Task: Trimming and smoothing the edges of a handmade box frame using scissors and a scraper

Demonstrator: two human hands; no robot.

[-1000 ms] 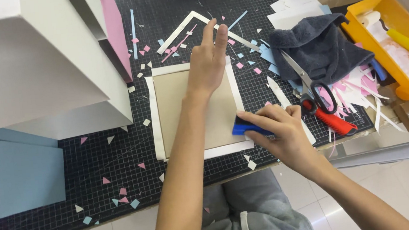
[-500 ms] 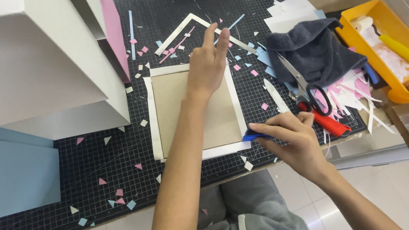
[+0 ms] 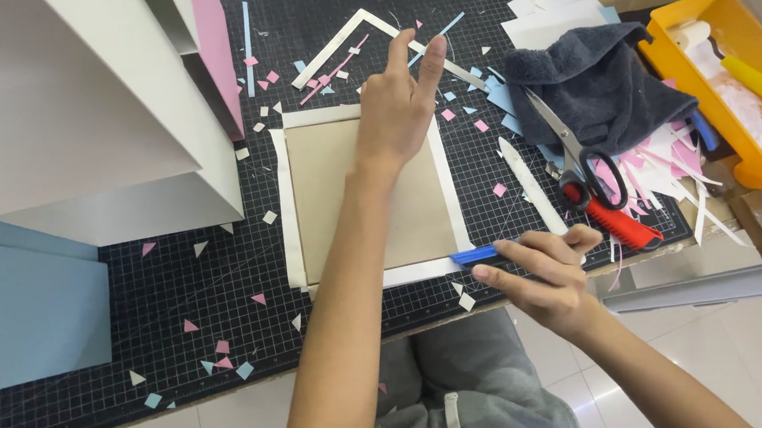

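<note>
A tan cardboard panel (image 3: 341,190) with white paper borders lies on the black cutting mat (image 3: 174,290). My left hand (image 3: 398,105) presses flat on the panel's top right part, fingers spread. My right hand (image 3: 540,273) grips a blue craft knife (image 3: 476,254) whose tip sits at the panel's bottom right corner, by the lower white strip (image 3: 419,271). The right white strip (image 3: 448,189) runs between both hands.
Red-handled scissors (image 3: 593,189) and a dark grey cloth (image 3: 601,86) lie right of the panel. An orange tray (image 3: 748,160) stands at the far right. White foam-board boxes (image 3: 64,114) and a blue sheet (image 3: 23,318) fill the left. Paper scraps litter the mat.
My right hand has drawn the blue knife down along the panel's right edge toward the near corner. My left hand has stayed pressed on the panel.
</note>
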